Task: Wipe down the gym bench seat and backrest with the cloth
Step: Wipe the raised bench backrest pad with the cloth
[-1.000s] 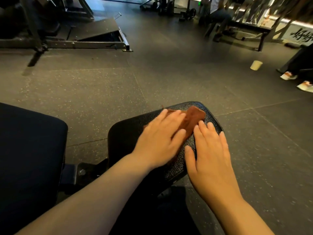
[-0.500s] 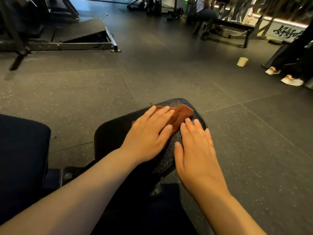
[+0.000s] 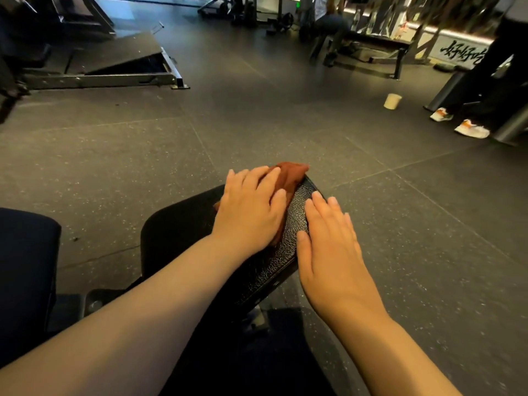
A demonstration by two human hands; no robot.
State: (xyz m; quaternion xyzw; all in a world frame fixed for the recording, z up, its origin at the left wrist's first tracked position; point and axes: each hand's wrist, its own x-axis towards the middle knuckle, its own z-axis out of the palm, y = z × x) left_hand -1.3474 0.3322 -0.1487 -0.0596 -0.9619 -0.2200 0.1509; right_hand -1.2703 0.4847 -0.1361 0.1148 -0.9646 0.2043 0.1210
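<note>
The rust-brown cloth (image 3: 293, 174) lies bunched at the far end of the black seat (image 3: 285, 252), with one corner poking just past the far edge. The left hand (image 3: 248, 210) lies flat on top of it, fingers fairly straight and a little spread. It presses down rather than gripping, and nothing is pinched. The right hand (image 3: 328, 247) rests palm-down on the right edge of the seat, just beside the cloth, fingers straight and close together. It holds nothing and seems to be steadying the pad.

The cloth looks soft, thin and light, and it folds over itself under the palm. I would expect it to go wherever the hand pushes, but to ruck up or slip out unless weight stays over its middle. A flat palm on the thickest fold looks the safest hold. The seat cover is pebbled and slightly shiny over firm padding, so the cloth should glide across it easily.

The backrest (image 3: 25, 267) is the dark pad off to the left, across a gap from the seat, and neither hand touches it. By my reckoning it is not yet wiped.
</note>
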